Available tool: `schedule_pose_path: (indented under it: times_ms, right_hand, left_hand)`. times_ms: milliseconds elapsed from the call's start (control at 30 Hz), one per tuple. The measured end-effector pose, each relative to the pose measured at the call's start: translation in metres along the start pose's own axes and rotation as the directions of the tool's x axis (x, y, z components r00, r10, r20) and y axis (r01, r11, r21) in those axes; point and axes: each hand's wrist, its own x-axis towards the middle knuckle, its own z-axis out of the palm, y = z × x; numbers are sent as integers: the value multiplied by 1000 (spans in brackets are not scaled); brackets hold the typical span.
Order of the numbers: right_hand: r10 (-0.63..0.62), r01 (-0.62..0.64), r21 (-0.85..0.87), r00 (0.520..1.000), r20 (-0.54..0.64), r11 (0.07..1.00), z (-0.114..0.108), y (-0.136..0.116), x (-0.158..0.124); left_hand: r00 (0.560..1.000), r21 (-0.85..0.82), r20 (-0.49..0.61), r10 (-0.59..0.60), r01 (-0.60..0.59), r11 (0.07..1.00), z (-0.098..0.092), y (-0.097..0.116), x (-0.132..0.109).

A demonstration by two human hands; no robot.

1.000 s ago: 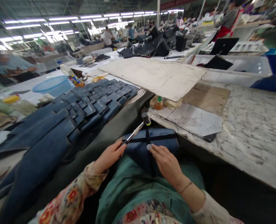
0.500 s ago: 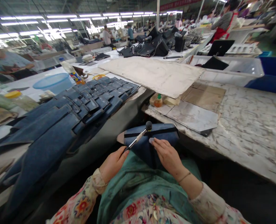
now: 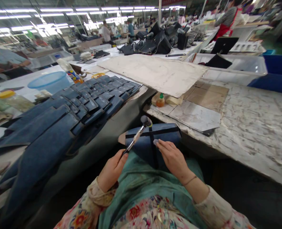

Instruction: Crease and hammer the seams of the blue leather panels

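My left hand point(image 3: 112, 168) is closed round the handle of a small hammer point(image 3: 138, 133), whose round head is raised just above a dark blue leather piece point(image 3: 164, 136). That piece carries black strips in a cross and lies on my lap over a green cloth point(image 3: 141, 184). My right hand point(image 3: 173, 157) rests flat on the piece, fingers pressing beside the upright black strip.
Rows of overlapped dark blue leather pieces point(image 3: 67, 117) cover the table on my left. A marbled worktop point(image 3: 250, 121) with cardboard, a grey sheet and a small orange bottle point(image 3: 160, 101) lies to the right. A blue basin point(image 3: 48, 82) and other workers are farther back.
The hammer head dropped onto the blue piece half a second ago and has risen again. My right hand stays pressed on the piece.
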Motion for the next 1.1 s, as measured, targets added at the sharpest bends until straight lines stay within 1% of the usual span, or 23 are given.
schedule_pose_path:
  times_ms: [100,133,267,300,433,600,633,733,767,833,900,933,1067,1100]
  right_hand:
    - [-2,2,-6,1000,-8,1000,0,1,2]
    - [0,-1,-10,1000,-8,1000,-1,2,3]
    - [9,-9,-18,1000,1,1000,-5,7,7]
    - [9,-9,-15,1000,3,1000,-5,8,8]
    - [12,-12,-3,1000,7,1000,-7,13,9]
    - [12,-12,29,1000,-1,1000,-7,15,7]
    - [17,-17,33,1000,-7,999,-8,15,7]
    - [43,-42,31,999,-32,999,-9,14,6]
    - [49,-48,31,998,-35,998,-9,14,6]
    - [53,-52,35,998,-31,998,-8,14,5]
    - [54,-53,42,998,-27,998,-8,14,5]
    - [54,-53,45,998,-28,998,-8,15,4]
    - [63,-61,44,997,-41,997,-10,17,2]
    - [68,-66,42,997,-44,997,-11,18,1]
  left_hand:
    - [994,30,108,-2,-2,1000,-1,0,2]
    - [995,30,101,1,-4,1000,-2,1,2]
    - [1000,-9,-2,22,-22,1000,-5,3,4]
    - [1000,-7,-2,17,-17,1000,-5,2,5]
    - [998,34,66,-1,-1,999,-3,-3,8]
    - [999,-11,6,42,-42,999,-5,0,6]
    - [999,-7,19,42,-42,999,-5,1,6]
    - [994,57,109,7,-13,998,-3,4,9]
    - [993,75,120,-1,-8,997,-2,6,11]
    - [996,69,85,28,-33,997,0,12,16]
    - [995,39,35,89,-91,995,3,18,20]
    - [993,40,38,107,-109,993,5,21,23]
    - [979,147,187,78,-106,983,17,27,33]
    - [976,155,200,84,-116,981,19,27,36]
